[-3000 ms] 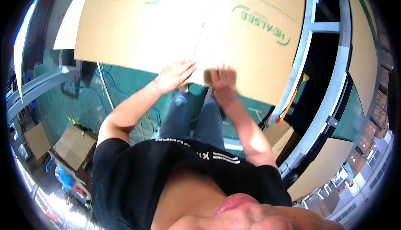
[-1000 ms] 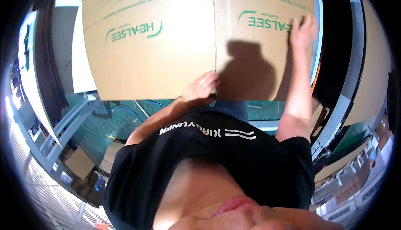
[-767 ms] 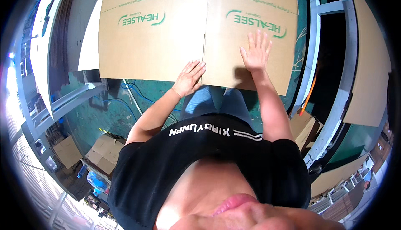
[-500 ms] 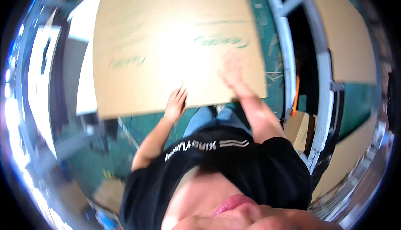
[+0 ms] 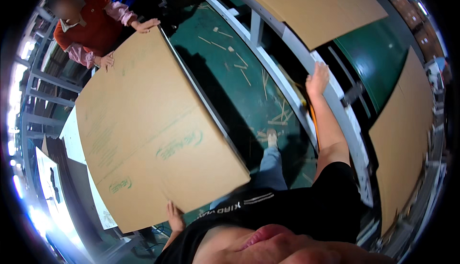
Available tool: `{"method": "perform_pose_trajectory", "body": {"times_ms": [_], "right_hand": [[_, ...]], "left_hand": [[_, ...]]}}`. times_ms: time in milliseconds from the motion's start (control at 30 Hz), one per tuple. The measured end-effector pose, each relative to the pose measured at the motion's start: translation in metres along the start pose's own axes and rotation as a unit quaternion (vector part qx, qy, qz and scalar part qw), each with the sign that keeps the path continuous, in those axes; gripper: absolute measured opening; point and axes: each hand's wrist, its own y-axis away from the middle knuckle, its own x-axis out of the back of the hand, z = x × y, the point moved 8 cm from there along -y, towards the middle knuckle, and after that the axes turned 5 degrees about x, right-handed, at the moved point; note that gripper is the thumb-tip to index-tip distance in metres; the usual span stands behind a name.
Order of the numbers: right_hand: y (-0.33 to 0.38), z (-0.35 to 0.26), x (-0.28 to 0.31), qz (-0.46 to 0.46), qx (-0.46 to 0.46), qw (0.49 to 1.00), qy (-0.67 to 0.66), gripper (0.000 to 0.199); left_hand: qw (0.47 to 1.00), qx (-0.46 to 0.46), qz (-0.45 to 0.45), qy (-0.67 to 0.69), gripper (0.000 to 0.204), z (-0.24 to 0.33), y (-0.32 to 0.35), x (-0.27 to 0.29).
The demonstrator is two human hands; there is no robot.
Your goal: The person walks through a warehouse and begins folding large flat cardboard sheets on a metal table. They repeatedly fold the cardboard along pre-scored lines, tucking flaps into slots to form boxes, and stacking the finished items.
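Note:
A large brown cardboard sheet (image 5: 143,96) with green printing lies flat on a stack in front of me. My left hand (image 5: 175,217) rests at its near edge, fingertips stretched onto the board. To the right, my right hand (image 5: 317,79) is raised over or on a grey metal rail (image 5: 338,96); contact is hard to judge. Its fingers are loosely bent and partly apart, with nothing seen in them. At the sheet's far end stands a co-worker (image 5: 98,22) in a rust-red top, both hands on its far edge.
More cardboard sheets (image 5: 316,5) lie on the framed line at the right, beside a green surface (image 5: 378,58). Wooden strips (image 5: 280,115) litter the green floor (image 5: 215,67). An orange cable (image 5: 314,122) runs along the frame. White panels (image 5: 55,192) stand at the left.
My view has turned right. The right hand has left the cardboard and swung out to the metal rail; the left stays at the near edge. The co-worker has come into view.

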Motion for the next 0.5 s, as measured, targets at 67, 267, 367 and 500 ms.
{"method": "perform_pose_trajectory", "body": {"times_ms": [67,267,367,500], "right_hand": [[-0.075,0.029,-0.041,-0.081,-0.018,0.993,0.085,0.08],[-0.226,0.033,-0.198,-0.12,0.158,0.967,0.16,0.045],[-0.288,0.003,-0.262,-0.004,0.246,0.964,0.103,0.034],[-0.361,-0.023,-0.321,-0.06,0.232,0.969,0.066,0.016]], "left_hand": [[0.994,0.099,0.04,-0.002,0.069,-0.02,0.003,-0.025],[0.917,0.386,0.074,-0.073,0.074,0.122,0.009,-0.009],[0.909,0.399,0.101,-0.068,0.069,0.164,0.005,-0.013],[0.903,0.401,0.135,-0.073,0.063,0.186,-0.009,-0.005]]}}
